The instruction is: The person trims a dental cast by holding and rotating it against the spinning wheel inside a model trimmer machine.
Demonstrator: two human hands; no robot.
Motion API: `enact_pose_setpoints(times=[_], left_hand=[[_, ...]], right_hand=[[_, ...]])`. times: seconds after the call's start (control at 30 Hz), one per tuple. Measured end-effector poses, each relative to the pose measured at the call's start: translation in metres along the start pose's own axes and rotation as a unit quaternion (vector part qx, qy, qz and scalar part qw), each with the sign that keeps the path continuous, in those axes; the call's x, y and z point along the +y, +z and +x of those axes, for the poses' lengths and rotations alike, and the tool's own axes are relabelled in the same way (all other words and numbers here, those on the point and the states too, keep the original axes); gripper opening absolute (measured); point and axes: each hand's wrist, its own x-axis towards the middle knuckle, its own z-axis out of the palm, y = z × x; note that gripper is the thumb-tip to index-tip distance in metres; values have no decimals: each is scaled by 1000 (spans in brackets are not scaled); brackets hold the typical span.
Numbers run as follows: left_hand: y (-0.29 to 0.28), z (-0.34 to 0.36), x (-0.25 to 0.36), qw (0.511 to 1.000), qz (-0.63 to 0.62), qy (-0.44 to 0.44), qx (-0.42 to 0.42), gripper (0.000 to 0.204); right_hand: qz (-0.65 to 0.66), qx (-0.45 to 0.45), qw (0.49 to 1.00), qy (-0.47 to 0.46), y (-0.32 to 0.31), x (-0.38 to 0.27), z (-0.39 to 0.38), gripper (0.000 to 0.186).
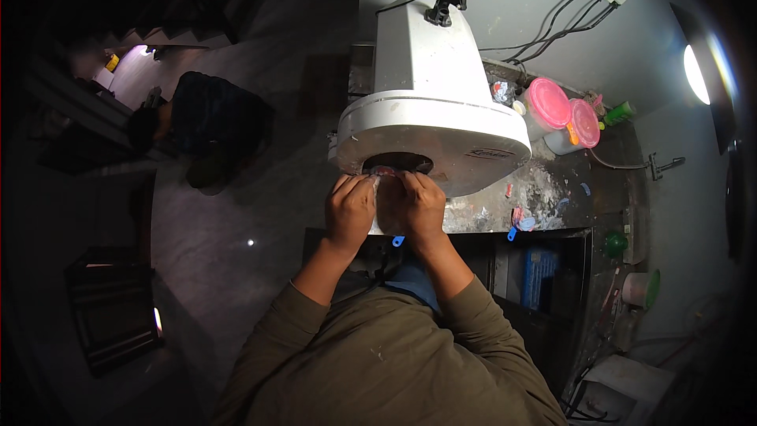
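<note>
Red shows on a small thing at the dark hole of the white machine, but fingers hide its ends, so its shape is hard to see. The left hand and right hand reach forward, knuckles up, fingers pinched on it.

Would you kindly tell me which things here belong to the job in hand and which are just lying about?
Apparently in use:
- small reddish piece between left hand and right hand
- white machine

Apparently lying about:
- pink-lidded tubs
- green-lidded tub
- blue crate
</note>
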Motion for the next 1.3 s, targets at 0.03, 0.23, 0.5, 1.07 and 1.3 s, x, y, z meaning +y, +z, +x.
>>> enact_pose_setpoints(times=[0.03,0.23,0.5,1.07,1.3], left_hand=[[0,0,0,1000,-1,1,-1,8],[-9,-2,7,999,15,-32,4,13],[-12,-9,9,998,-7,-65,-20,16],[-9,-3,8,1000,15,-13,-9,8],[-9,-2,9,1000,16,-15,-7,8]], right_hand=[[-1,1,1000,1,0,1,0,16],[35,-1,999,4,-5,0,2,18],[88,6,996,-12,-7,-2,5,21],[35,-14,999,8,2,1,1,14],[32,-23,999,11,1,1,2,12]])
